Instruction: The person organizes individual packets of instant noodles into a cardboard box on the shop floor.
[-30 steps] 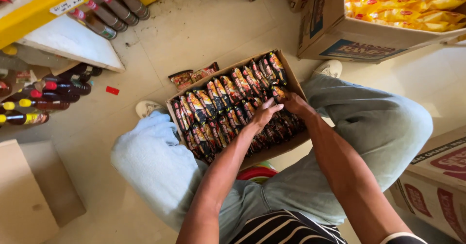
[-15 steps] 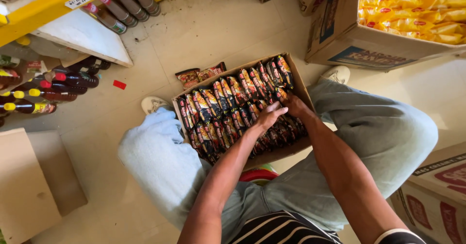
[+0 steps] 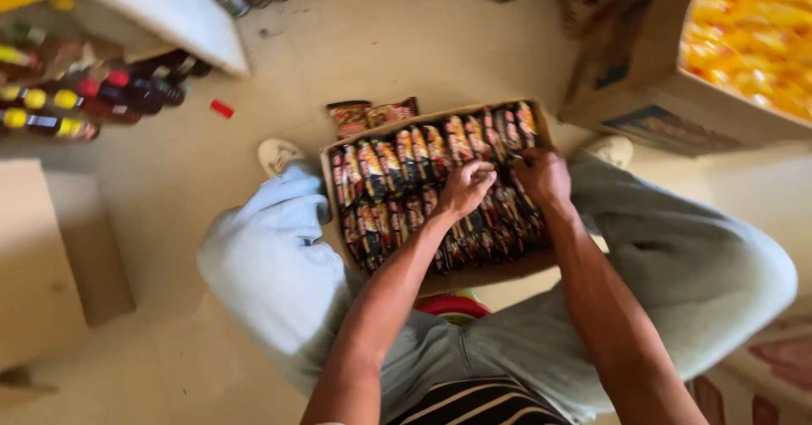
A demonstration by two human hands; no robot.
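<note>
Floor (image 3: 406, 44) pale, dusty concrete, filled most of the view. Person sat low with knees apart in light grey trousers (image 3: 279, 264), shoes (image 3: 277, 153) just showing past the knees.

Large cardboard carton (image 3: 651, 95) stood upper right, open, packed with yellow packets (image 3: 753, 36). Another flat cardboard box (image 3: 42, 264) lay at the left edge.

Between the knees, on the floor, sat an open cardboard tray (image 3: 507, 268), filled with rows of dark snack packets (image 3: 389, 171) printed red and orange, standing on edge. Two loose packets (image 3: 372, 114) lay on the floor just behind the tray.

Bottles (image 3: 93, 95) with red and yellow caps lay on their sides upper left, beside a white panel (image 3: 169, 10). Small red cap (image 3: 222, 109) lay apart on the floor.

Left hand (image 3: 463, 190) was curled, fingertips pinching at packet tops in the tray's middle rows. Right hand (image 3: 543, 178) just beside it, fingers bent down into the packets at the right end; exact grip could not be told, picture blurred.
</note>
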